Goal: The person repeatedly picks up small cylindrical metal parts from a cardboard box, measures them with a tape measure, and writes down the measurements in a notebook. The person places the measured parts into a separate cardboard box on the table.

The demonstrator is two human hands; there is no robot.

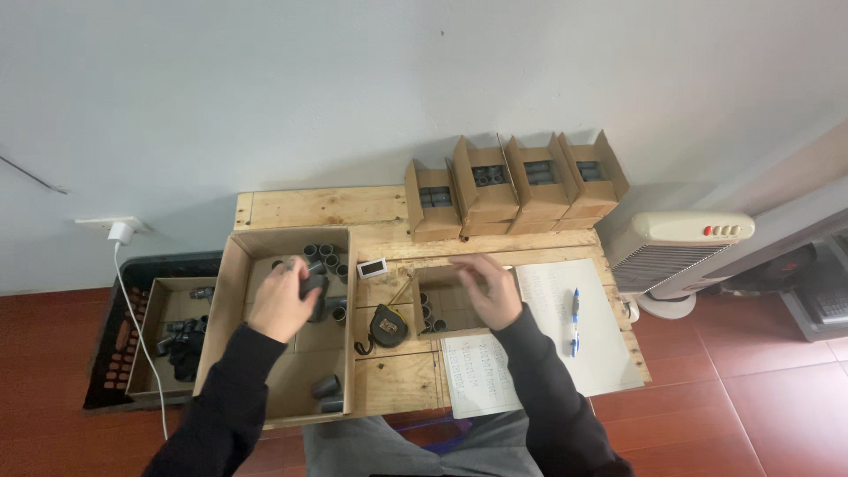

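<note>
Left hand (281, 300) grips a grey fitting (312, 284) over the big box (221, 309), few left inside; right hand (486, 287), loosely curled and empty, hovers over the part-filled small box (415, 300) at 3 o'clock; four boxes (517, 190) packed at 12.

One head-worn camera looks steeply down, from fairly high, onto the wooden table (327, 208).

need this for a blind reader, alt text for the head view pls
Seen from above, the left hand holds a grey pipe fitting over a large cardboard box, while the right hand hovers over a small box on a wooden table.
</note>
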